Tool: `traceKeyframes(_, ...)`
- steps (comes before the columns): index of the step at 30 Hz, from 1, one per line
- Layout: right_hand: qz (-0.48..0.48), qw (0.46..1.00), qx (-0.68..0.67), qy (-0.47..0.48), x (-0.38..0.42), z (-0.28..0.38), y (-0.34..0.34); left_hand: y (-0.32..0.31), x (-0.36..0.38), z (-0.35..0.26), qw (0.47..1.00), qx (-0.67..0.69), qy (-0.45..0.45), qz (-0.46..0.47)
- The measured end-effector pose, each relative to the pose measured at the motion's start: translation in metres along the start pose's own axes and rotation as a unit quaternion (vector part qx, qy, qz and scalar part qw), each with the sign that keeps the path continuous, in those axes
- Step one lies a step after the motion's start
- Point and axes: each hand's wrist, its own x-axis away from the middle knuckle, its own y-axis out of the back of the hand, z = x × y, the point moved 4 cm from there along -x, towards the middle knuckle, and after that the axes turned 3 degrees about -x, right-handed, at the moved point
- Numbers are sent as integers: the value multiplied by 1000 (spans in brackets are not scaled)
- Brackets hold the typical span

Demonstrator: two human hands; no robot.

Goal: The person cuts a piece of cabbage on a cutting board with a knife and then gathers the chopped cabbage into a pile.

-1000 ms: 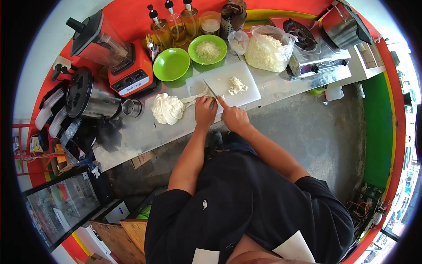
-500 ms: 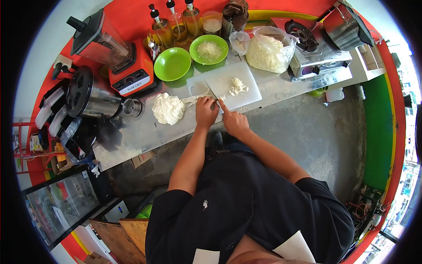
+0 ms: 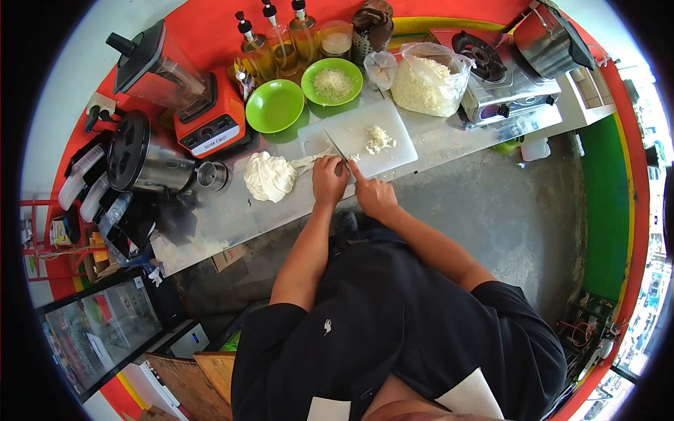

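Observation:
My right hand (image 3: 377, 196) is closed around a knife (image 3: 336, 145), with the index finger stretched along it. The blade points away from me across the left part of a white cutting board (image 3: 400, 126). My left hand (image 3: 330, 181) has its fingers bent down on the end of a white, rope-like strand (image 3: 306, 163), right beside the blade. That strand runs left to a coiled white, soft-looking mass (image 3: 269, 176) lying on the counter. Small chopped white pieces (image 3: 380, 139) form a heap on the board, with a few bits near the knife. My fingers partly hide the cutting point.
Behind the board stand an empty green bowl (image 3: 274, 107) and a green bowl with white shreds (image 3: 332, 67). A plastic bag of white shreds (image 3: 430, 84) sits by a gas stove (image 3: 509, 95). A red blender (image 3: 206, 130) and a metal cup (image 3: 212, 175) are at left on the metal counter (image 3: 210, 228).
The knife blade has tilted slightly, its tip a little more to the left. Both hands remain in nearly the same place, and the view has shifted slightly.

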Motion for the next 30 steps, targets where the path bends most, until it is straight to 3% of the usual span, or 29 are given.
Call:
traceKeyframes(4, 13, 1000, 0, 10, -6, 4, 14, 1, -1, -2, 1000, 10, -28, 7)
traceKeyframes(6, 13, 1000, 0, 15, -5, 3, 12, 2, 0, -2, 999, 42, 13, 7)
traceKeyframes(9, -46, 998, -4, 33, 1, 0, 3, 1, 1, -1, 999, 40, 18, 9)
traceKeyframes(14, 25, 999, 24, 13, -6, 8, 15, 5, 1, -3, 999, 32, -9, -2)
traceKeyframes(24, -20, 1000, -10, 22, -4, 4, 3, 2, -1, 1, 999, 27, 19, 11)
traceKeyframes(26, 33, 999, -18, 1, -9, 5, 9, 1, 0, 2, 1000, 28, 11, 7)
traceKeyframes(30, 36, 999, -27, 3, -10, 3, 15, 2, 0, 2, 1000, 28, 6, 5)
